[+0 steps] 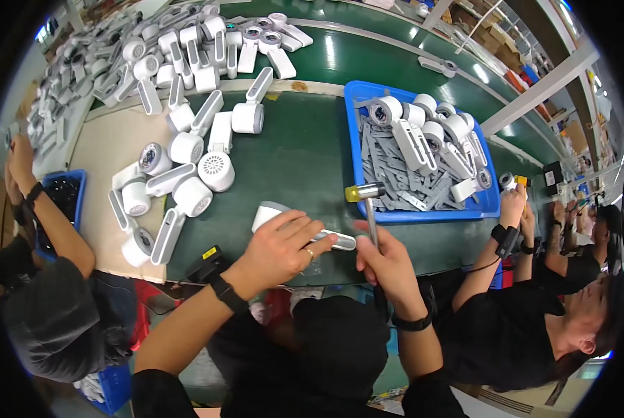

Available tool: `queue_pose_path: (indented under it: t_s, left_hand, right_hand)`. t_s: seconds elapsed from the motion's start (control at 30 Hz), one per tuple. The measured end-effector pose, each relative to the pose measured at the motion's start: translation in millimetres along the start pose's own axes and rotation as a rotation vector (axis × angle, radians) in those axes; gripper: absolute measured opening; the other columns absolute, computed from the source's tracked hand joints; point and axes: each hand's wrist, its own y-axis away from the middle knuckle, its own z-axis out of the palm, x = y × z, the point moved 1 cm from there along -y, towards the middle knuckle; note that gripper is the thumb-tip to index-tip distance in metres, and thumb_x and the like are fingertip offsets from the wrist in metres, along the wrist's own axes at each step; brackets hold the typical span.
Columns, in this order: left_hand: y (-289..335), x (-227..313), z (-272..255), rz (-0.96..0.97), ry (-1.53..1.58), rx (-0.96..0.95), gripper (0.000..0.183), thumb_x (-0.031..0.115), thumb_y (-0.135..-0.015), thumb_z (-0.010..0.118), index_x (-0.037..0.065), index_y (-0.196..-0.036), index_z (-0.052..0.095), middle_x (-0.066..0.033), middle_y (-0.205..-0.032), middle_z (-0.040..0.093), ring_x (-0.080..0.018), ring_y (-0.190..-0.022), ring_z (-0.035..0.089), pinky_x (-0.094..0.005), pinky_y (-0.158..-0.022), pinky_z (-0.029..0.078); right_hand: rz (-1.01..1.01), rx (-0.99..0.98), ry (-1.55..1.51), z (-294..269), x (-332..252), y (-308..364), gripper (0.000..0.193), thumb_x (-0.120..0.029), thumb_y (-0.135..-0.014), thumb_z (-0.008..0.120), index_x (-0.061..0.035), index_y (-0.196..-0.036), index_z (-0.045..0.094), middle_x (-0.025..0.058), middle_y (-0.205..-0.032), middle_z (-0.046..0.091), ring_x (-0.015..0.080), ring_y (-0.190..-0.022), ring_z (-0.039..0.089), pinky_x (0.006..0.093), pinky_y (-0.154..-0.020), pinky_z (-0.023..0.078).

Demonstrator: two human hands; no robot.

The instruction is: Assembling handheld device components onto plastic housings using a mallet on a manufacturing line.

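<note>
Here, the left hand (280, 247) wraps a smooth white plastic fan (273, 212); the right hand (388, 261) clasps a slim metal-headed, yellow-tipped hammer (365, 194) beside it.

A long green bench (305, 160) runs across the room, with a tan mat (110, 150) at its left. White frame bars (549, 87) cross overhead on the right; lamp glare streaks the green surface.

one head-worn fisheye looks steeply down, close over the green workbench (305, 160).
</note>
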Motion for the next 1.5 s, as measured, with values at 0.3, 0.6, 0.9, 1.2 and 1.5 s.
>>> queue_pose_path:
  t_s: [0.3,0.6,0.9,1.2,1.5]
  left_hand:
    - [1.7,3.5,3.8,-0.013,-0.004,0.041,0.026,0.021,-0.08,0.081,0.017,-0.106,0.078,-0.0018,-0.1,0.069,-0.02,-0.088,0.068,-0.0377,-0.091,0.057]
    - [-0.6,1.7,6.5,-0.007,0.023,0.061,0.027,0.021,-0.079,0.082,0.017,-0.105,0.079,-0.0018,-0.1,0.069,-0.0201,-0.088,0.068,-0.0371,-0.089,0.057]
    - [0.4,2.8,8.3,-0.014,0.021,0.08,0.024,0.021,-0.077,0.083,0.016,-0.101,0.079,-0.0023,-0.099,0.069,-0.0208,-0.086,0.068,-0.038,-0.088,0.057]
    - [-3.9,0.8,4.2,-0.005,0.045,0.077,0.023,0.019,-0.079,0.08,0.013,-0.101,0.078,-0.0026,-0.097,0.068,-0.0197,-0.084,0.067,-0.0374,-0.089,0.058]
    - [-2.6,2.4,2.7,-0.059,0.09,0.075,0.021,0.021,-0.078,0.085,0.014,-0.097,0.079,-0.0016,-0.096,0.072,-0.0203,-0.084,0.072,-0.0382,-0.086,0.061]
  right_hand:
    - [-0.191,0.189,0.522,-27.1,9.6,67.9,0.043,-0.021,-0.11,0.052,-0.0071,-0.151,0.052,0.0045,-0.075,0.058,0.013,-0.065,0.054,0.0273,-0.065,0.047]
    - [-0.427,0.323,0.749,-22.6,4.8,81.6,0.041,-0.015,-0.107,0.056,-0.0072,-0.148,0.056,0.0083,-0.076,0.058,0.0158,-0.065,0.054,0.029,-0.065,0.048]
    - [-0.553,0.337,0.895,-13.5,9.1,73.0,0.043,-0.005,-0.101,0.06,-0.0058,-0.144,0.058,0.0212,-0.1,0.072,0.0349,-0.077,0.069,0.0372,-0.071,0.054]
    - [-0.559,0.446,0.802,-10.2,18.5,78.9,0.041,-0.011,-0.106,0.056,0.0028,-0.145,0.055,0.0137,-0.095,0.073,0.0098,-0.07,0.06,0.0276,-0.064,0.049]
    - [-0.23,0.192,0.247,16.3,22.2,6.7,0.042,-0.007,-0.089,0.081,-0.004,-0.128,0.066,-0.0009,-0.087,0.065,0.0031,-0.054,0.051,0.0215,-0.046,0.039]
